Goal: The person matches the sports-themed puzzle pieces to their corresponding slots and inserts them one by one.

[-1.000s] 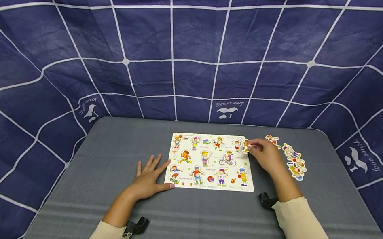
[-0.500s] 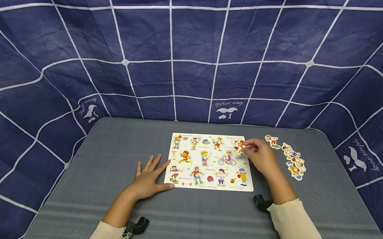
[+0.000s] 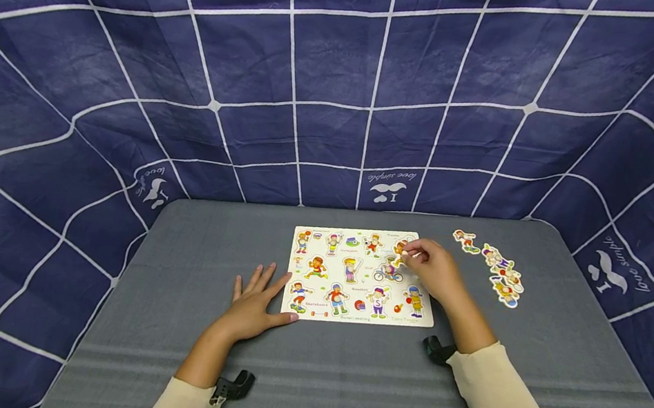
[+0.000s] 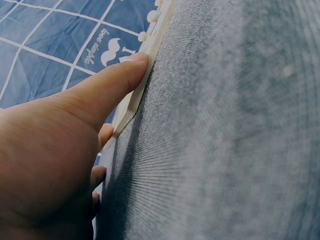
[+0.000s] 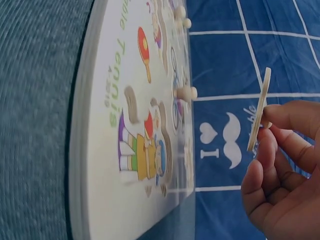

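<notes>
A white puzzle board (image 3: 396, 294) printed with children playing sports lies flat on the grey table. My right hand (image 3: 434, 268) pinches a flat wooden puzzle piece (image 3: 398, 252), a small figure, over the board's upper right part. The right wrist view shows the piece edge-on (image 5: 260, 110), raised clear of the board, with fingertips on its back; its printed face is hidden there. My left hand (image 3: 252, 312) rests spread at the board's lower left corner. In the left wrist view its thumb (image 4: 125, 72) presses on the board's edge.
Several loose figure pieces (image 3: 505, 274) lie in a group to the right of the board, with another piece (image 3: 466, 242) a little apart. Small wooden knobs (image 5: 186, 93) stand up from the board. A blue checked cloth (image 3: 324, 134) hangs behind the table.
My right hand has carried the puzzle piece leftward, from the board's right edge to over the board near the bicycle figure. The left hand has stayed in place.
</notes>
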The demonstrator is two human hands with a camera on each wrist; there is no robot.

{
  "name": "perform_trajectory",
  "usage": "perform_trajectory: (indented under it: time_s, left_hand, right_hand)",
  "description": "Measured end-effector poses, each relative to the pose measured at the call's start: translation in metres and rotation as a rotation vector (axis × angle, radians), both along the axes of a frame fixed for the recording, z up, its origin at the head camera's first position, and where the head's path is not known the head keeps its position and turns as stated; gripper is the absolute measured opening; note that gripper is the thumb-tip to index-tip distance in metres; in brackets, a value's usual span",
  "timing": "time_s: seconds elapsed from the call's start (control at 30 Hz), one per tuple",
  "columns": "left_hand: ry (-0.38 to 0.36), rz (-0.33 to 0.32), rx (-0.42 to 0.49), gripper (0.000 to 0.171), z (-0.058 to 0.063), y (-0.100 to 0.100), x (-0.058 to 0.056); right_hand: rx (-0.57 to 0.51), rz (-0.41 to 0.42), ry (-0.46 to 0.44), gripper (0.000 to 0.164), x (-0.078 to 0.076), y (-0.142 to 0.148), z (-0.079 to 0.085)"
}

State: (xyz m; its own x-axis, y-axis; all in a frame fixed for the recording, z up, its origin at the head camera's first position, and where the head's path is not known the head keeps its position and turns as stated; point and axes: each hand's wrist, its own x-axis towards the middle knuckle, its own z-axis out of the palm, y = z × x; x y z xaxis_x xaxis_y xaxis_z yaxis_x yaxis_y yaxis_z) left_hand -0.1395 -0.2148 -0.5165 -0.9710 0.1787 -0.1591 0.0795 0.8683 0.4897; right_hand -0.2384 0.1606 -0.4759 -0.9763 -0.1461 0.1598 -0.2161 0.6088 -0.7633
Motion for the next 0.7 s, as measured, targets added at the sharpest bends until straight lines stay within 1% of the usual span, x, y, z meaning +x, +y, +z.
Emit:
perform_trajectory:
  time_s: [0.17,0.43,0.7]
  left_hand:
    - [0.000,-0.003,0.000,0.095,0.001,0.000,0.000]
    - [0.008,-0.002,-0.002,0.095,0.001,0.000,0.001]
    - [0.013,0.002,-0.004,0.094,0.001,0.001,0.001]
  right_hand:
    - [-0.034,0.019,-0.002,0.014,0.002,-0.006,0.001]
    - [-0.052,0.023,-0.017,0.014,0.004,-0.017,0.002]
    - [-0.065,0.046,-0.029,0.013,0.006,-0.027,0.002]
